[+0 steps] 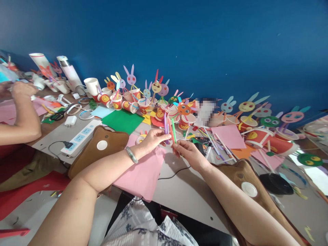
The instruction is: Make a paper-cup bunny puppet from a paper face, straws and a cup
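Observation:
Over the middle of the table, my left hand (153, 140) pinches purple straws (165, 124) held upright. Just to its right, my right hand (188, 152) is closed on a green straw (174, 127) and a pinkish-red straw (171, 131). The two bunches almost touch; their lower ends are partly hidden by my fingers. Below my left forearm lies pink paper (143, 171). Beyond my hands stand paper cups with paper rabbit heads on straws, among them an orange rabbit head (184, 108).
A power strip (81, 136) and a brown bear-shaped cushion (112, 138) lie on the left; another brown cushion (234, 176) is under my right forearm. Loose straws (216, 145) and a marker (207, 152) are scattered on the right. Another person's arm (25, 112) reaches in at far left.

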A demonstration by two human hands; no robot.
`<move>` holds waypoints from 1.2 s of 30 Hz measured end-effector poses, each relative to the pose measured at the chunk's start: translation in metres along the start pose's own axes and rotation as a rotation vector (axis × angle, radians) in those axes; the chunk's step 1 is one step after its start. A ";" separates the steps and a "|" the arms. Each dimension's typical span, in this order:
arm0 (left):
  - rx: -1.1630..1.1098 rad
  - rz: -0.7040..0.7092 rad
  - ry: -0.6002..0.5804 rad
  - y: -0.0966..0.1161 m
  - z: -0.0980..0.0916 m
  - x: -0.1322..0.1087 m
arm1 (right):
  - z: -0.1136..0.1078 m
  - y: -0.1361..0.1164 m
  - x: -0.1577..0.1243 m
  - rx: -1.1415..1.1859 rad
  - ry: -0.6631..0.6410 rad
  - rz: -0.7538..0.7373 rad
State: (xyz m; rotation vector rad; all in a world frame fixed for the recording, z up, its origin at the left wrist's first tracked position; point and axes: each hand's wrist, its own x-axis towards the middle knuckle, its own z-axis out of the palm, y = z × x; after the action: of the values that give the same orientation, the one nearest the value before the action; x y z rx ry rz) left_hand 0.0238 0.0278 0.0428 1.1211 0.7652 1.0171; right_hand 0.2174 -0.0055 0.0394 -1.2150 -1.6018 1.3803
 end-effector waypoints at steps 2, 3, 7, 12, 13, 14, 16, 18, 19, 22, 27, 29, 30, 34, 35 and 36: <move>-0.009 0.006 -0.010 0.001 0.001 -0.001 | -0.001 0.001 0.000 -0.015 0.016 -0.005; -0.009 0.004 -0.009 0.001 0.001 -0.002 | -0.001 0.001 0.000 -0.022 0.021 -0.008; -0.003 -0.050 -0.032 0.002 0.004 -0.005 | 0.001 0.000 -0.001 -0.083 0.056 -0.021; -0.045 -0.081 -0.058 -0.002 0.004 -0.005 | 0.002 -0.001 -0.002 -0.109 0.079 -0.022; -0.054 -0.087 -0.052 -0.003 0.004 -0.005 | 0.002 0.000 -0.001 -0.116 0.079 -0.021; -0.060 -0.092 -0.047 -0.005 0.004 -0.004 | 0.001 0.001 -0.001 -0.122 0.077 -0.020; -0.066 -0.092 -0.033 -0.008 0.003 -0.002 | 0.001 0.003 -0.001 -0.123 0.077 -0.017; -0.060 -0.074 -0.025 -0.012 0.003 0.000 | 0.002 0.004 0.000 -0.125 0.089 -0.018; -0.056 -0.062 -0.025 -0.013 0.003 0.000 | 0.003 0.003 -0.001 -0.132 0.097 -0.018; -0.039 -0.044 -0.031 -0.013 0.004 -0.001 | 0.006 0.002 -0.001 -0.135 0.120 -0.010; 0.036 -0.017 -0.002 -0.008 0.004 -0.004 | 0.009 0.004 0.000 -0.088 0.124 -0.005; 0.054 -0.022 0.041 -0.007 0.002 -0.003 | 0.008 0.007 0.000 -0.092 0.123 -0.006; 0.059 -0.028 0.063 -0.008 0.001 -0.001 | 0.008 0.008 0.000 -0.096 0.122 -0.005; 0.065 0.008 0.125 -0.009 -0.002 0.003 | 0.007 0.010 0.001 -0.100 0.121 -0.004; 0.059 0.017 0.127 -0.008 -0.002 0.003 | 0.008 0.009 0.001 -0.095 0.121 -0.005; 0.048 0.020 0.120 -0.008 -0.001 0.002 | 0.008 0.008 0.000 -0.086 0.122 -0.006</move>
State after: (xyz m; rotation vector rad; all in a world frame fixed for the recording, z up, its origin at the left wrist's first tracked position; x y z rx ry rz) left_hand 0.0258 0.0295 0.0346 1.1186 0.8798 1.0952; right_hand 0.2115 -0.0077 0.0295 -1.3175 -1.5922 1.2201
